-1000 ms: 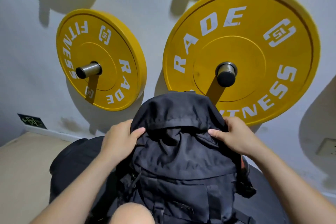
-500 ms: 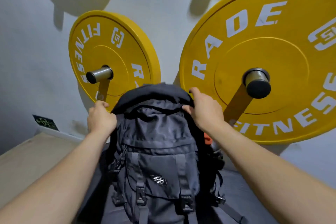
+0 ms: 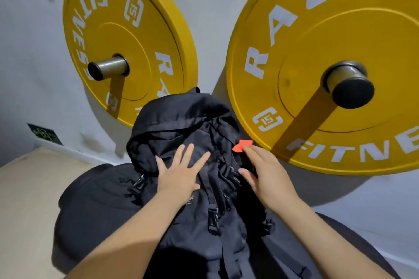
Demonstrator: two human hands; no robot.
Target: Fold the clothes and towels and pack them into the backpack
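1. A black backpack stands upright on a dark padded bench. Its top leans against a white wall, between two yellow weight plates hung on metal pegs.
2. The left hand lies flat on the front of the backpack's top flap. Its grip is wide, with straight, spread fingers that press on the cloth and hold nothing.
3. The right hand rests against the backpack's right side, just below a small orange tab. Its grip is also wide, the fingers straight and holding nothing.
4. The flap is down over the opening, so the inside is hidden. The bag looks full and rounded.
5. No loose clothes or towels are in view, so the folding and packing seem to be done.
6. Black buckles hang on the front straps; whether they are clipped cannot be told. Fastening them may be all that is left.
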